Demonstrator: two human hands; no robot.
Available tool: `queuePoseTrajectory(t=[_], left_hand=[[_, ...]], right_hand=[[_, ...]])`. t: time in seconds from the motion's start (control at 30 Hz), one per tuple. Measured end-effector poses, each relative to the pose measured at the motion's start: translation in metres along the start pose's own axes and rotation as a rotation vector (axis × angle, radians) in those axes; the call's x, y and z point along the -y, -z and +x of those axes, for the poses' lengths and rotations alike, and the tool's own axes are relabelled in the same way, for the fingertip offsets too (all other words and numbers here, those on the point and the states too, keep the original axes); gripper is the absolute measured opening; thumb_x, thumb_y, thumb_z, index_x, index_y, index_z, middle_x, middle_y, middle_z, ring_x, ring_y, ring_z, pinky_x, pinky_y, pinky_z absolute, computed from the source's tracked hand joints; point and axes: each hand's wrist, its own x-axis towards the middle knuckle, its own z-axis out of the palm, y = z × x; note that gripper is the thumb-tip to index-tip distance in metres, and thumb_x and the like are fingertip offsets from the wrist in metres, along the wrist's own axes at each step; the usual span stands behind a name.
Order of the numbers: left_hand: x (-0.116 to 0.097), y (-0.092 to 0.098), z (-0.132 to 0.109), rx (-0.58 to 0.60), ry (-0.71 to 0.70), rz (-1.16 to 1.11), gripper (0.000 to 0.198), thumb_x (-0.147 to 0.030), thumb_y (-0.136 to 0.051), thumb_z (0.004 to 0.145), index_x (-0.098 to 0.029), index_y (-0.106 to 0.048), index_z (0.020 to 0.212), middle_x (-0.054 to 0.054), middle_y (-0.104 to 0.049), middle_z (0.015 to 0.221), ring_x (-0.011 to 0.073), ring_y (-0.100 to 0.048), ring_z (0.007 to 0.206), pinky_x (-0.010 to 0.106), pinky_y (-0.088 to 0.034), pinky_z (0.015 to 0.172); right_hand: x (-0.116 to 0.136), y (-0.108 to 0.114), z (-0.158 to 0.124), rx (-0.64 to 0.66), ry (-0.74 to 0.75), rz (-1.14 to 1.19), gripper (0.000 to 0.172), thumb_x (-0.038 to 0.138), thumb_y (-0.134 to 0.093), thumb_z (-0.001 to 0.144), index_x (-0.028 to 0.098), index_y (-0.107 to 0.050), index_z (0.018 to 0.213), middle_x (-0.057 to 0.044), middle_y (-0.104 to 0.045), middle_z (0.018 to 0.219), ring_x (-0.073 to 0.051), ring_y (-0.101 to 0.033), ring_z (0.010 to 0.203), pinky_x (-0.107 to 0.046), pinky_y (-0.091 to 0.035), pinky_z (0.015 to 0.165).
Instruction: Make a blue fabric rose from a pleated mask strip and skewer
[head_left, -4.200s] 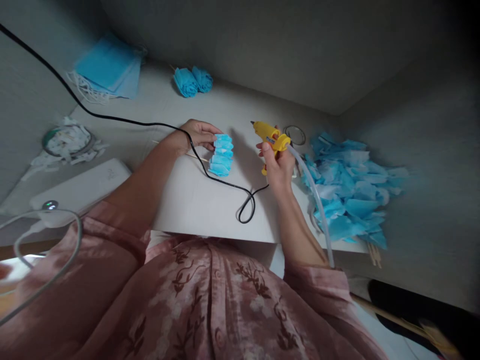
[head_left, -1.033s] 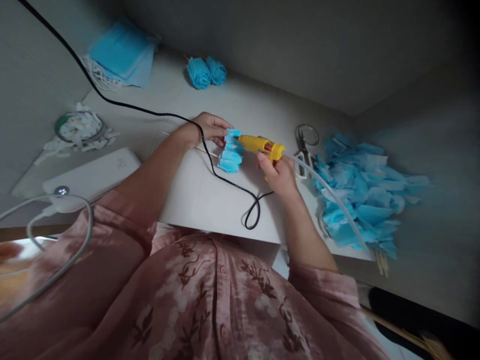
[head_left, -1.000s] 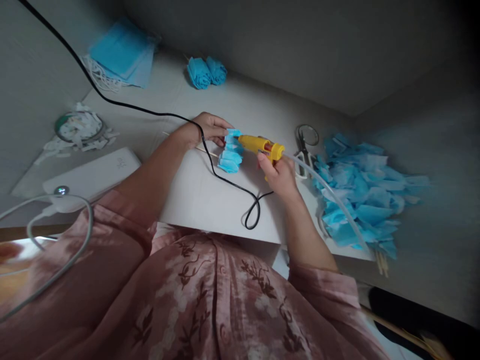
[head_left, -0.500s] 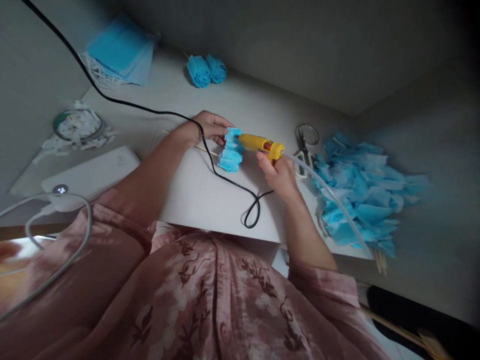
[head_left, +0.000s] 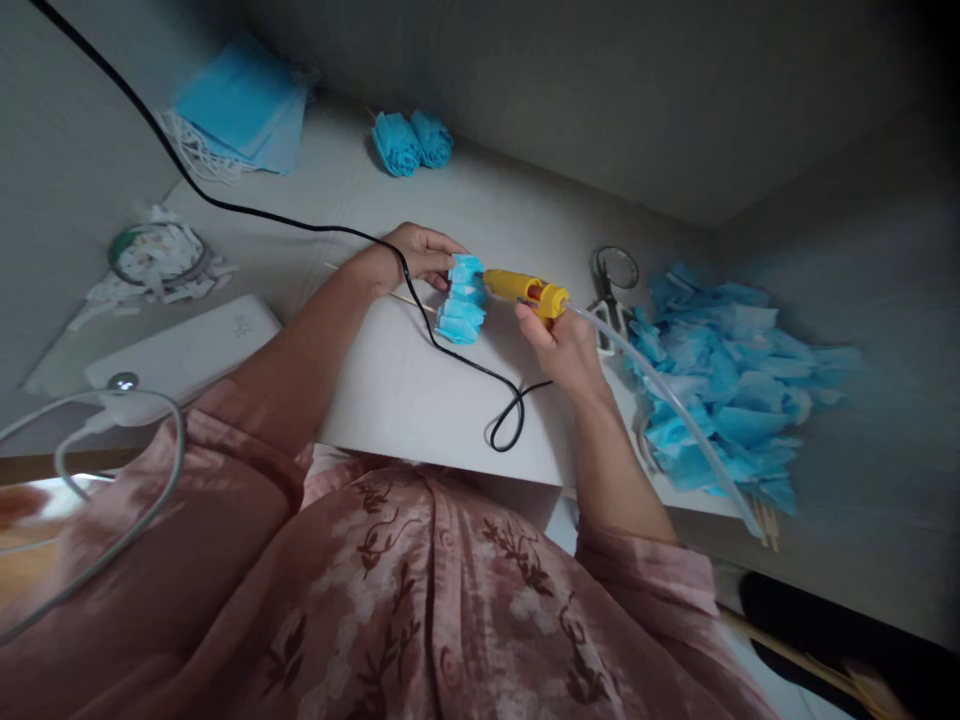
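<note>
My right hand (head_left: pixel 562 345) is wrapped round a yellow hot glue gun (head_left: pixel 517 288), whose nozzle points left and meets the edge of a pleated blue fabric strip (head_left: pixel 463 300). A long translucent glue stick (head_left: pixel 667 400) sticks out of the gun's back end. With thumb and fingers, my left hand (head_left: pixel 424 255) pinches the upper end of the strip. The strip's lower end lies by the tip of a thin wooden stick (head_left: pixel 409 300), which passes partly beneath my left forearm. The black cord (head_left: pixel 465 360) runs across my left wrist and loops on the table.
Two blue fabric roses (head_left: pixel 411 142) and a stack of blue face masks (head_left: pixel 240 105) lie at the back. Scissors (head_left: pixel 607 300) and a heap of blue fabric pieces (head_left: pixel 727 370) are right. Left are a bowl of white scraps (head_left: pixel 157 255) and a white power bank (head_left: pixel 184 350).
The glue gun and my right hand have shifted very slightly to the right, and the glue stick's far end has swung a little down. My left hand keeps its hold on the strip.
</note>
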Motion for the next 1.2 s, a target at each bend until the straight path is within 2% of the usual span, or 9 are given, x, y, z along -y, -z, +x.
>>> queuePoseTrajectory(t=[0.2, 0.37, 0.57, 0.83, 1.2], left_hand=[[0.000, 0.001, 0.000, 0.008, -0.014, 0.021, 0.027, -0.015, -0.084, 0.082, -0.008, -0.079, 0.107, 0.009, -0.079, 0.092, 0.0190, -0.077, 0.088, 0.032, -0.062, 0.087], [0.000, 0.001, 0.000, 0.015, -0.004, 0.021, 0.030, -0.017, -0.085, 0.082, -0.007, -0.079, 0.110, 0.011, -0.079, 0.095, 0.0198, -0.077, 0.087, 0.034, -0.063, 0.088], [-0.002, 0.001, -0.002, -0.006, 0.022, 0.032, 0.034, -0.017, -0.085, 0.082, -0.007, -0.078, 0.113, 0.011, -0.079, 0.095, 0.0232, -0.078, 0.095, 0.036, -0.063, 0.093], [0.000, 0.002, 0.000, 0.023, 0.018, 0.042, 0.032, -0.016, -0.083, 0.084, -0.008, -0.078, 0.115, 0.009, -0.079, 0.095, 0.0217, -0.078, 0.095, 0.035, -0.062, 0.094], [0.000, 0.003, 0.001, 0.040, 0.001, 0.042, 0.026, -0.012, -0.080, 0.085, -0.008, -0.079, 0.110, 0.009, -0.078, 0.090, 0.0192, -0.077, 0.086, 0.036, -0.062, 0.092]], right_hand=[[-0.012, 0.009, 0.005, 0.005, -0.046, -0.017, 0.058, 0.076, -0.050, 0.093, 0.023, -0.074, 0.091, -0.006, -0.073, 0.076, -0.027, -0.071, 0.082, -0.040, -0.058, 0.081], [-0.006, 0.021, 0.005, -0.031, -0.115, 0.016, 0.059, 0.073, -0.049, 0.096, 0.022, -0.076, 0.084, -0.004, -0.072, 0.070, -0.024, -0.069, 0.070, -0.038, -0.057, 0.072], [0.002, 0.013, 0.001, -0.016, -0.104, 0.063, 0.063, 0.077, -0.048, 0.094, 0.023, -0.077, 0.085, -0.004, -0.072, 0.071, -0.021, -0.066, 0.063, -0.035, -0.053, 0.062], [0.007, 0.006, 0.000, 0.010, -0.077, 0.066, 0.069, 0.081, -0.044, 0.093, 0.021, -0.076, 0.078, -0.004, -0.071, 0.071, -0.020, -0.065, 0.066, -0.035, -0.053, 0.067], [0.010, 0.003, 0.000, 0.001, -0.070, 0.058, 0.064, 0.076, -0.046, 0.094, 0.022, -0.072, 0.070, -0.007, -0.073, 0.076, -0.024, -0.068, 0.076, -0.038, -0.055, 0.076]])
